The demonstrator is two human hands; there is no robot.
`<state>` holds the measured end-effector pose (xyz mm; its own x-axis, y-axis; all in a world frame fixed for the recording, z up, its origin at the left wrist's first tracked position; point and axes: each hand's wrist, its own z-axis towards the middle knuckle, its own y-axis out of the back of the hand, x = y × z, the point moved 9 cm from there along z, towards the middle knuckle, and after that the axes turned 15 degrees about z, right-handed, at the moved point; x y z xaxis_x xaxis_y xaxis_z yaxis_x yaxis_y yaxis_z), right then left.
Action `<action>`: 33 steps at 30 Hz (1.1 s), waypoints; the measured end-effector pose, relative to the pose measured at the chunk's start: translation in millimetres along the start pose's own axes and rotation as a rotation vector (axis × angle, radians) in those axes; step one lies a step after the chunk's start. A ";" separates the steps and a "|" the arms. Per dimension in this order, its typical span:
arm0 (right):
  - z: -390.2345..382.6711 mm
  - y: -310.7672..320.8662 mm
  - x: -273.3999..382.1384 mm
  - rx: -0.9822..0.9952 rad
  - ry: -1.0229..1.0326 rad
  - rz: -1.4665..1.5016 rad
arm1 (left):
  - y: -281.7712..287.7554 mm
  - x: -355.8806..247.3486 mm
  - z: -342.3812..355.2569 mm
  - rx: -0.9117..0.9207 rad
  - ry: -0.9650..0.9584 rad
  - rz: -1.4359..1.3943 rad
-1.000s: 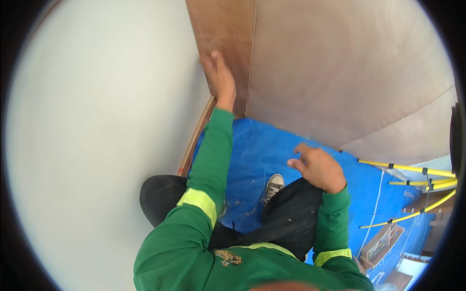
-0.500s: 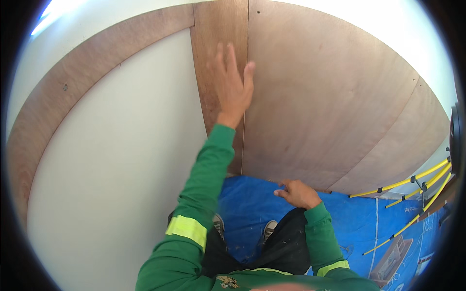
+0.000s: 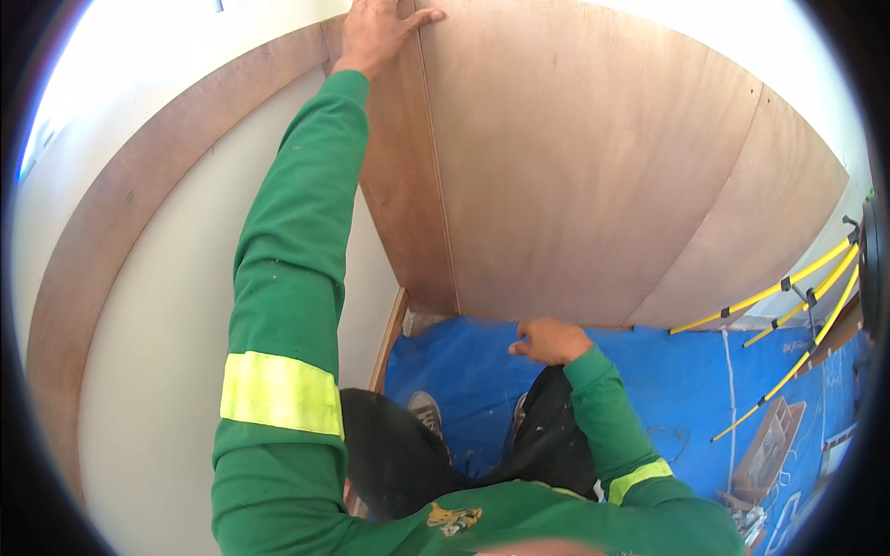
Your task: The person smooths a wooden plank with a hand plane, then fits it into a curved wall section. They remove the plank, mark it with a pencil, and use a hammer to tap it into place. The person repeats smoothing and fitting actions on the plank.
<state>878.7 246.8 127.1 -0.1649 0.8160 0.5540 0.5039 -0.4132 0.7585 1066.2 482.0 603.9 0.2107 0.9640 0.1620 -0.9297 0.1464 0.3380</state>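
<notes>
My left hand (image 3: 385, 28) reaches up to the narrow wooden strip (image 3: 408, 241) beside the large plywood panel (image 3: 575, 167), its thumb spread over the seam and its fingertips partly out of view at the top edge. My right hand (image 3: 547, 341) is low, above my right knee near the panel's bottom, with loosely bent fingers, thumb apart and nothing in it. To the left, a white wall (image 3: 176, 306) is bordered by a wooden band (image 3: 102, 222) that looks curved in the lens.
A blue sheet (image 3: 695, 398) covers the floor under my shoes. Yellow tubes (image 3: 760, 301) with black fittings stand at the right. A wooden box (image 3: 774, 440) lies on the sheet at the lower right. A wooden edge (image 3: 387, 343) runs along the left wall's foot.
My left hand has moved up the narrow strip to near the top of the view. The view has tilted up, showing the band and panel tops. My right hand stays low.
</notes>
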 end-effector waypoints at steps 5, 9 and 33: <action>-2.3 0.9 -7.5 0.025 -0.077 -0.039 | -19.6 13.1 -3.2 0.037 -0.032 0.039; -10.0 10.4 -15.1 -0.012 -0.112 0.010 | -20.7 10.1 -14.0 -0.111 0.053 0.060; -4.6 49.6 44.1 -0.265 0.224 0.329 | 117.4 -21.1 -50.2 -0.383 -0.016 0.022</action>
<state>892.5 260.4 190.7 -0.2266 0.5296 0.8174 0.3316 -0.7472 0.5760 937.5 490.0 593.7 0.1911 0.9648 0.1807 -0.9790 0.2007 -0.0367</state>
